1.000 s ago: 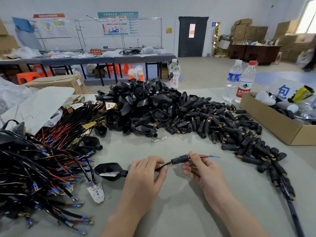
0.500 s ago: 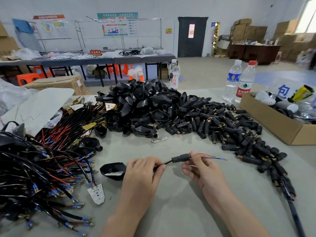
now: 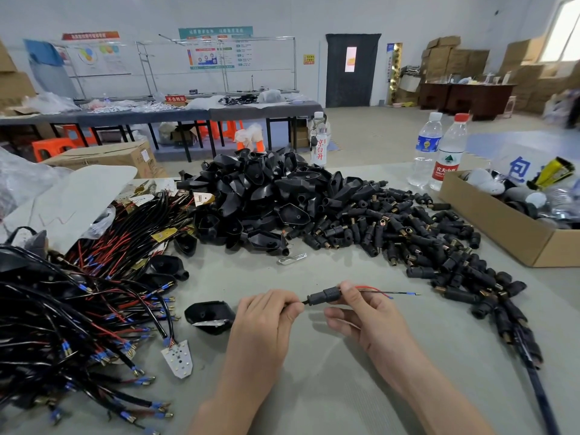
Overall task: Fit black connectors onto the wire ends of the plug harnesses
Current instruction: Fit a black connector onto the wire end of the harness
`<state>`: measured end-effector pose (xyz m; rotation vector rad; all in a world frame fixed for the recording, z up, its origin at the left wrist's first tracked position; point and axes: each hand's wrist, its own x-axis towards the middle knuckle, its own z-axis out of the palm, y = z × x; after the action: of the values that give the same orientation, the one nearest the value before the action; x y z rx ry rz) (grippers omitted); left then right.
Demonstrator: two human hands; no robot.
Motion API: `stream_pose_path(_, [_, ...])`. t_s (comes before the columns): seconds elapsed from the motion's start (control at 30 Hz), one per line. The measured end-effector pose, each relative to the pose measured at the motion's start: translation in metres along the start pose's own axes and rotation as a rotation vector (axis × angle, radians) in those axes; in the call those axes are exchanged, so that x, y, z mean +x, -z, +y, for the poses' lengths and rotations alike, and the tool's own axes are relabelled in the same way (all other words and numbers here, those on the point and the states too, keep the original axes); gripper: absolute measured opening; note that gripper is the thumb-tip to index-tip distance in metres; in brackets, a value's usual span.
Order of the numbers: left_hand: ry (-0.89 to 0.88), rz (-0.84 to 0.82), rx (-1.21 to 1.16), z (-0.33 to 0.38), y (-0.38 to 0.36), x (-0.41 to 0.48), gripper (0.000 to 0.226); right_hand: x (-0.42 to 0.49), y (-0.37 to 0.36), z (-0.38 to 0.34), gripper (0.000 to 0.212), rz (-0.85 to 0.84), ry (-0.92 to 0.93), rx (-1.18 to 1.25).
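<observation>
The black connector (image 3: 324,295) sat threaded on a black cable (image 3: 295,304). Two thin blue-tipped wires (image 3: 395,292), one red and one black, poked out to its right. The right hand (image 3: 373,312) pinched the connector and the left hand (image 3: 266,318) pinched the cable, low over the grey table (image 3: 314,387). Two water bottles (image 3: 426,149) stood beside one cardboard box (image 3: 502,227) in a workshop room.

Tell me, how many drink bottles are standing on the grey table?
3. A bottle with red writing stands behind the black pile; a blue-labelled bottle and a red-capped bottle stand together beside the cardboard box. More could be hidden behind the pile.
</observation>
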<state>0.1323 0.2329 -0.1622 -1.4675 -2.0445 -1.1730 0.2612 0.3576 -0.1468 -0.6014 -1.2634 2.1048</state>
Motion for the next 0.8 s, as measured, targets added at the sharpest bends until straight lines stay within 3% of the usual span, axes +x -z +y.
stream_pose_path(0.33, [0.045,-0.022,-0.036,0.001,0.002,-0.001,0.025,-0.001,0.001,-0.005,0.027,0.026,0.066,-0.078])
stream_pose_path(0.53, [0.087,-0.101,-0.022,-0.010,0.006,-0.001,0.004,0.002,0.007,-0.003,0.029,0.101,0.073,-0.037])
stream_pose_path(0.8, [0.107,-0.079,-0.009,-0.007,0.003,-0.001,0.011,0.001,0.004,-0.003,0.031,0.103,0.096,-0.122])
